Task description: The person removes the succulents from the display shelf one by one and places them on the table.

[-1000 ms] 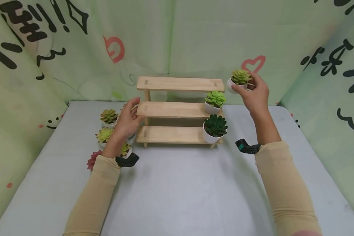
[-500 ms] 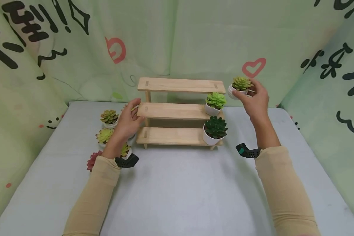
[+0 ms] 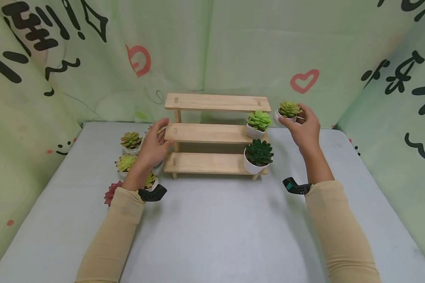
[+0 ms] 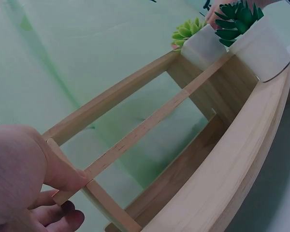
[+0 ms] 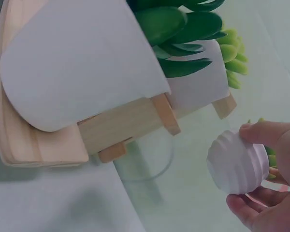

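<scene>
My right hand (image 3: pixel 307 127) holds a potted succulent (image 3: pixel 289 111) with yellow-green leaves, just right of a three-tier wooden stand (image 3: pixel 205 133). In the right wrist view, thumb and fingers span its ribbed white pot (image 5: pixel 234 162), which is off the table. My left hand (image 3: pixel 154 145) grips the left end of the stand's middle shelf; the left wrist view has the thumb above the board end (image 4: pixel 63 195) and fingers below. A bright green succulent (image 3: pixel 258 124) sits at the right end of the middle shelf. Below it, a dark green succulent (image 3: pixel 257 156) occupies the bottom shelf's right end.
Left of the stand, several potted succulents are grouped on the white table (image 3: pixel 212 228), among them a yellow-green one (image 3: pixel 131 140) and a red one (image 3: pixel 111 192). The left forearm partly covers this group. Printed green curtain (image 3: pixel 248 47) surrounds the table behind and at the sides.
My right hand has lowered the yellow-green succulent beside the stand, from about top-shelf height to slightly below it. The left hand keeps its grip on the middle shelf.
</scene>
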